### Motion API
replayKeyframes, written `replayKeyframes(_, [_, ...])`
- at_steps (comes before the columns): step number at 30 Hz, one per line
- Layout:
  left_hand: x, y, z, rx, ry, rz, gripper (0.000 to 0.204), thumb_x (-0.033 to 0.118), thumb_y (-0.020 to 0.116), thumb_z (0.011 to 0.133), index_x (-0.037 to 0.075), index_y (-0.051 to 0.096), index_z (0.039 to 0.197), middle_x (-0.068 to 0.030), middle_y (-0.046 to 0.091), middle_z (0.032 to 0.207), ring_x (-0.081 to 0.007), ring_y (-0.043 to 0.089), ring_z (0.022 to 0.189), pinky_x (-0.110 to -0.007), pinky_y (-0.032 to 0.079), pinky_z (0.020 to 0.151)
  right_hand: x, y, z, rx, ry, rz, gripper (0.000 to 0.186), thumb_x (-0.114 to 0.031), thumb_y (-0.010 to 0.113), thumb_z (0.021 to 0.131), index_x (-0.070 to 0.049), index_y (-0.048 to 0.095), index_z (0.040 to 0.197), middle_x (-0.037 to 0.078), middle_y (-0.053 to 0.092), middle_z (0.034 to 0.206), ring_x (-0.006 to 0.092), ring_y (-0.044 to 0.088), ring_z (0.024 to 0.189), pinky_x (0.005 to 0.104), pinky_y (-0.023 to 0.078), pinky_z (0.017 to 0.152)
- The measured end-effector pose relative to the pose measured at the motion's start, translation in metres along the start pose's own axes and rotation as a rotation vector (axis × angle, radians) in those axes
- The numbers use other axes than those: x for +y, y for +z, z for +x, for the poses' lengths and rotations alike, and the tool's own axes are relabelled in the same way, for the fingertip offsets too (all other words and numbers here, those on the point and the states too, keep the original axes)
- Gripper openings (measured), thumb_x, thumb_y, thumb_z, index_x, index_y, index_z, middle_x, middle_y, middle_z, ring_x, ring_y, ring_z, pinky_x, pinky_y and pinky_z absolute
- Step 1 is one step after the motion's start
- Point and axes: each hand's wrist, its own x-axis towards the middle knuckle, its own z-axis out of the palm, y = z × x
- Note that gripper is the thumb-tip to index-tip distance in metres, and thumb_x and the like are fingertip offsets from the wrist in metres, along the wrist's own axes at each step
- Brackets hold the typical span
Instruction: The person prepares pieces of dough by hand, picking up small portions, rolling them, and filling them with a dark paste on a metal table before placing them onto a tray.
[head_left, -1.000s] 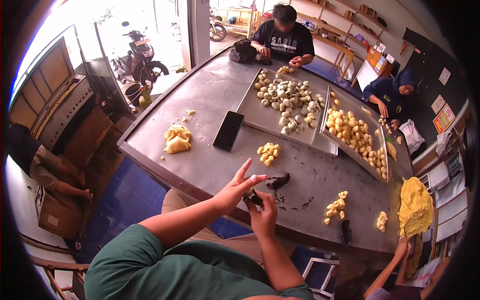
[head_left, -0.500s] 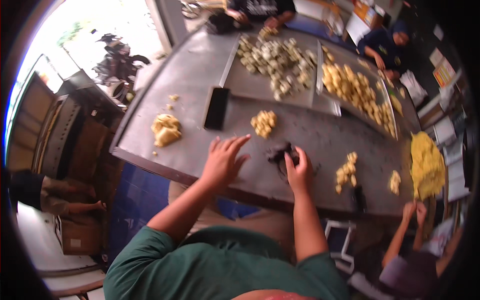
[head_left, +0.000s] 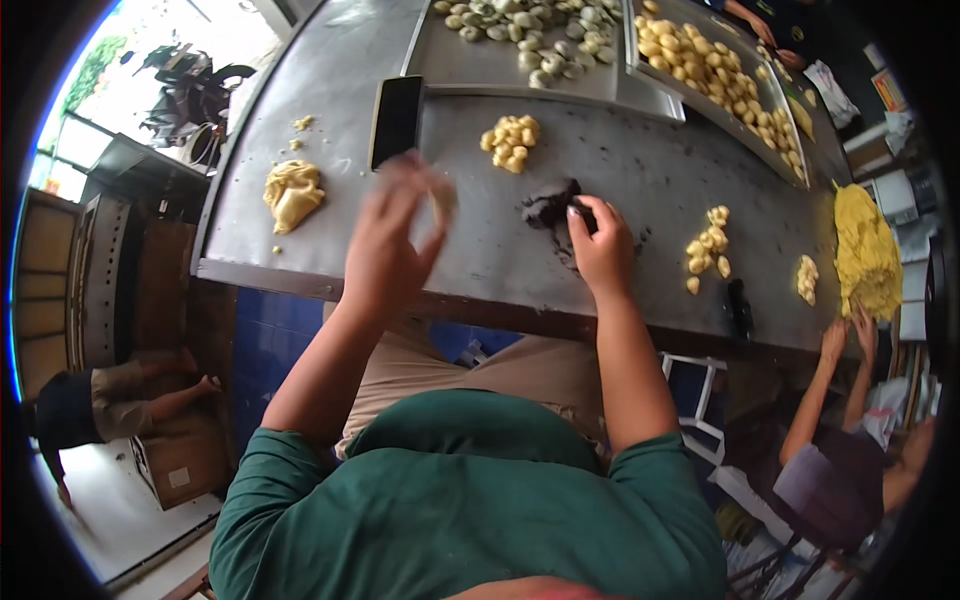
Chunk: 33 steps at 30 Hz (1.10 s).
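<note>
My right hand pinches a dark, nearly black piece of dough between thumb and fingers. It is beside a dark dough lump lying on the metal table, with dark smears around it. My left hand is raised near the lower end of a black phone; its fingers are smeared by motion, so what they hold, if anything, cannot be made out. Beyond my hands lies a cluster of small yellow dough balls. A larger yellow dough lump sits to the left, with crumbs about it.
Farther back stand a tray of greenish-grey balls and a tray of yellow ones. Small yellow pieces and a dark strip lie right. Another person's hands touch a big yellow dough mass.
The view has tipped downward, so the table sits higher in the picture. My left hand has moved left toward the phone and is blurred. My right hand remains at the dark dough.
</note>
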Motion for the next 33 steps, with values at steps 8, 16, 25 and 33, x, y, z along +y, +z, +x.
replayKeyframes(8, [-0.067,0.115,0.080,-0.059,-0.139,0.275,0.037,0.037,0.062,0.097,0.016,0.068,0.127,-0.0100,0.061,0.137,-0.0304,0.054,0.132,-0.048,0.042,0.107,-0.017,0.009,0.006,-0.026,0.011,0.012,0.022,-0.021,0.069,0.092,-0.005,0.070,0.107,0.015,0.072,0.101,0.0354,0.068,0.095,0.0426,0.055,0.082])
replayKeyframes(16, [-0.060,0.117,0.111,-0.393,-0.283,0.075,0.038,0.040,0.074,0.085,0.012,0.062,0.108,-0.0076,0.073,0.103,-0.0302,0.070,0.102,-0.046,0.048,0.094,-0.010,0.005,0.008,0.021,-0.037,0.006,0.019,-0.020,0.070,0.091,-0.004,0.069,0.102,0.016,0.070,0.096,0.0388,0.067,0.091,0.0453,0.053,0.079])
replayKeyframes(25, [-0.053,0.066,0.030,-0.186,-0.167,-0.164,0.028,0.023,0.072,0.087,0.012,0.062,0.111,-0.0096,0.067,0.106,-0.0306,0.065,0.105,-0.043,0.048,0.095,-0.012,0.008,0.003,-0.023,0.028,0.026,0.022,-0.021,0.069,0.091,-0.005,0.069,0.106,0.016,0.071,0.099,0.0373,0.068,0.092,0.0449,0.054,0.081])
replayKeyframes(33, [-0.056,0.046,0.006,-0.250,-0.086,0.111,0.022,0.032,0.077,0.086,0.018,0.070,0.102,-0.0060,0.069,0.107,-0.0304,0.064,0.109,-0.045,0.046,0.098,-0.006,0.004,0.004,0.005,0.025,0.010,0.026,-0.021,0.072,0.089,-0.005,0.068,0.109,0.016,0.071,0.104,0.0359,0.068,0.097,0.0437,0.053,0.085])
